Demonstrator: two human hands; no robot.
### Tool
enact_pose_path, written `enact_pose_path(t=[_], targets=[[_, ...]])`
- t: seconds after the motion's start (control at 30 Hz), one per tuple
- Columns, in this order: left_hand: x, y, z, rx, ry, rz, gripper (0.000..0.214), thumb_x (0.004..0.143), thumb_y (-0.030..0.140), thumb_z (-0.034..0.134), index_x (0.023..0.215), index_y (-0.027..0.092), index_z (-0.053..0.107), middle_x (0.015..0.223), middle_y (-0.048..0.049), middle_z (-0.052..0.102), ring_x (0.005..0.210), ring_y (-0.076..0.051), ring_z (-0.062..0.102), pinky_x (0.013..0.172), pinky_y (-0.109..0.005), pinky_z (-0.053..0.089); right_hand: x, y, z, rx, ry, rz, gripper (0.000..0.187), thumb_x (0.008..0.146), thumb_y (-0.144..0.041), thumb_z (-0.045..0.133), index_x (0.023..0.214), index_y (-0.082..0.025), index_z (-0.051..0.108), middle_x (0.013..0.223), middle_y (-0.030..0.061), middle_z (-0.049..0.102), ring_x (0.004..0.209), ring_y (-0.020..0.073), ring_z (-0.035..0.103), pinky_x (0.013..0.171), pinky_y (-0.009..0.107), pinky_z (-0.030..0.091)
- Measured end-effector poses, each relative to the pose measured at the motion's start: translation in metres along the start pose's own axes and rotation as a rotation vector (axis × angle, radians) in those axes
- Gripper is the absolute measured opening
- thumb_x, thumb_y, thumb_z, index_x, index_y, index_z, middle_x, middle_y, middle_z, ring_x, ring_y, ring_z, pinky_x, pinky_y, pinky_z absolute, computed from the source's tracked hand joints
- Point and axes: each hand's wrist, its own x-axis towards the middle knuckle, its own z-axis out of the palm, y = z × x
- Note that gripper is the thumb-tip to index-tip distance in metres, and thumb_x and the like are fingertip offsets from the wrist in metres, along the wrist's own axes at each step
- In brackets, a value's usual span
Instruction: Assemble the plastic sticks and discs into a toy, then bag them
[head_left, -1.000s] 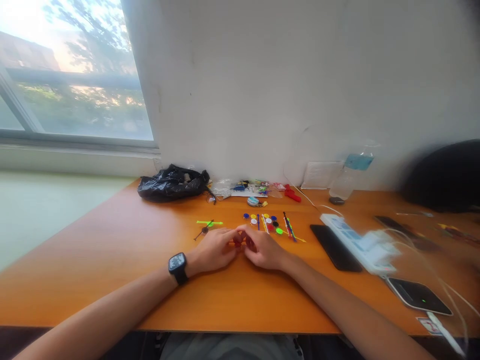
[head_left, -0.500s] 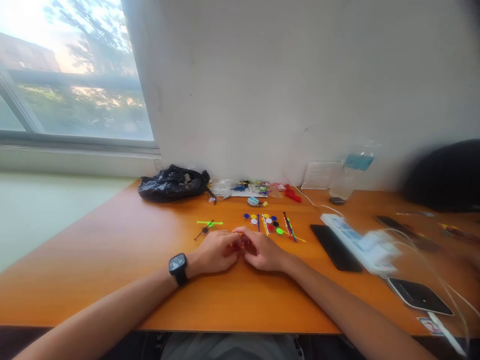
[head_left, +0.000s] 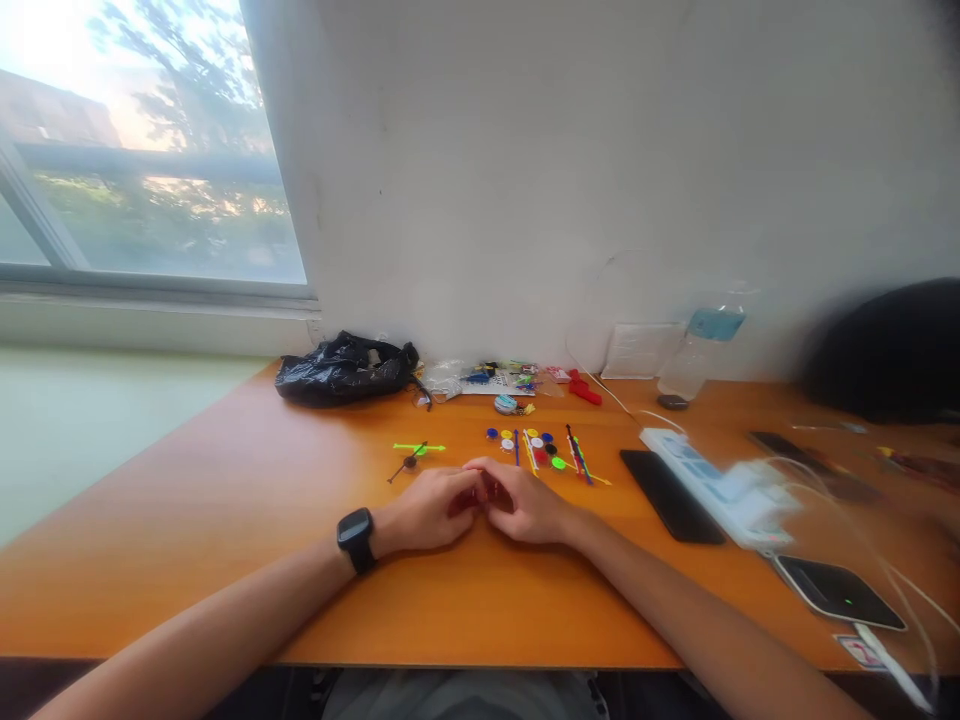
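Note:
My left hand (head_left: 429, 508), with a black watch (head_left: 355, 539) on its wrist, and my right hand (head_left: 528, 506) rest on the orange table (head_left: 225, 520) with their curled fingers meeting. Between the fingertips sits a small red plastic piece (head_left: 484, 489), pinched by both hands and mostly hidden. Just beyond the hands lie several small coloured discs (head_left: 536, 445) and thin coloured sticks (head_left: 577, 455). A green stick crossed with a dark one (head_left: 414, 452) lies to the left of them.
A black plastic bag (head_left: 345, 368) and packets of small parts (head_left: 495, 378) lie by the wall. To the right are a black phone (head_left: 669, 493), a white power strip (head_left: 716, 482) with cables, a second phone (head_left: 836, 590), a water bottle (head_left: 697, 355) and a dark blurred shape (head_left: 892, 350).
My hands have drawn slightly closer to me and closed tighter over the red piece. Nothing else on the table has moved.

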Motion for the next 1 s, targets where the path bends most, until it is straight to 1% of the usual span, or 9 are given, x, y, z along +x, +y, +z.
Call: enact_pose_path(t=[0.1,0.23,0.37,0.47,0.67,0.73,0.8,0.9,1.0], targets=[[0.0,-0.001,0.0,0.04,0.019,-0.015,0.021,0.084,0.013,0.062,0.103,0.023,0.062,0.096,-0.0025,0.074,0.085,-0.019,0.071,0.076,-0.027,0.051,-0.001,0.003,0.0,0.002,-0.005,0.001,0.06,0.08,-0.006,0.059,0.137,-0.026,0.058,0.109,0.0032,0.073,0.091,0.0202,0.068,0.079,0.029,0.051],[0.002,-0.003,0.0,0.075,0.065,-0.022,0.029,0.083,0.012,0.062,0.109,0.026,0.064,0.099,-0.0021,0.074,0.089,-0.02,0.07,0.08,-0.029,0.051,-0.001,0.011,0.0,-0.006,-0.004,0.041,0.06,0.083,-0.007,0.059,0.139,-0.026,0.057,0.1,0.0019,0.072,0.083,0.0182,0.065,0.074,0.027,0.05],[0.004,-0.006,0.001,0.126,0.127,-0.032,0.029,0.079,0.006,0.062,0.101,0.024,0.066,0.094,-0.0026,0.073,0.087,-0.02,0.068,0.08,-0.03,0.049,0.001,0.02,0.003,0.023,0.011,0.073,0.052,0.087,-0.009,0.059,0.137,-0.024,0.059,0.098,0.002,0.072,0.079,0.0169,0.064,0.072,0.027,0.049],[0.005,-0.007,0.001,0.147,0.138,-0.037,0.022,0.081,0.008,0.064,0.097,0.023,0.065,0.089,-0.003,0.071,0.084,-0.02,0.067,0.077,-0.03,0.048,0.002,0.023,0.005,0.013,0.019,0.074,0.047,0.09,-0.01,0.058,0.135,-0.024,0.06,0.097,0.0021,0.073,0.078,0.0168,0.064,0.073,0.028,0.049],[0.005,-0.005,-0.001,0.144,0.127,-0.029,0.006,0.089,0.02,0.069,0.094,0.023,0.066,0.09,-0.0031,0.071,0.083,-0.019,0.067,0.075,-0.029,0.047,0.002,0.023,0.002,-0.125,0.053,0.09,0.033,0.092,-0.013,0.058,0.122,-0.023,0.067,0.091,0.0024,0.072,0.075,0.0175,0.062,0.07,0.028,0.047],[0.005,-0.005,-0.001,0.135,0.125,-0.03,0.009,0.09,0.029,0.073,0.095,0.023,0.068,0.092,-0.0028,0.072,0.084,-0.019,0.067,0.075,-0.03,0.047,0.002,0.023,0.001,-0.15,0.057,0.086,0.028,0.092,-0.014,0.058,0.116,-0.023,0.069,0.093,0.003,0.072,0.077,0.018,0.063,0.071,0.028,0.047],[0.004,-0.007,-0.001,0.121,0.122,-0.03,0.011,0.093,0.034,0.073,0.097,0.024,0.069,0.093,-0.0026,0.073,0.085,-0.019,0.067,0.076,-0.03,0.048,0.002,0.022,0.0,-0.162,0.054,0.074,0.023,0.093,-0.013,0.058,0.11,-0.022,0.07,0.094,0.0034,0.073,0.079,0.018,0.063,0.072,0.028,0.046],[0.004,-0.01,0.001,0.117,0.118,-0.035,0.006,0.098,0.03,0.067,0.099,0.025,0.07,0.092,-0.0015,0.074,0.086,-0.019,0.067,0.077,-0.03,0.047,0.003,0.022,0.001,-0.175,0.051,0.065,0.02,0.093,-0.013,0.057,0.106,-0.021,0.069,0.092,0.0034,0.072,0.078,0.0177,0.062,0.071,0.028,0.046],[0.004,-0.013,0.002,0.134,0.112,-0.041,0.004,0.097,0.029,0.068,0.099,0.026,0.071,0.091,-0.0008,0.074,0.085,-0.018,0.067,0.077,-0.029,0.047,0.003,0.022,0.001,-0.189,0.054,0.053,0.021,0.093,-0.013,0.057,0.107,-0.021,0.069,0.092,0.0038,0.072,0.077,0.0177,0.061,0.071,0.028,0.046]])
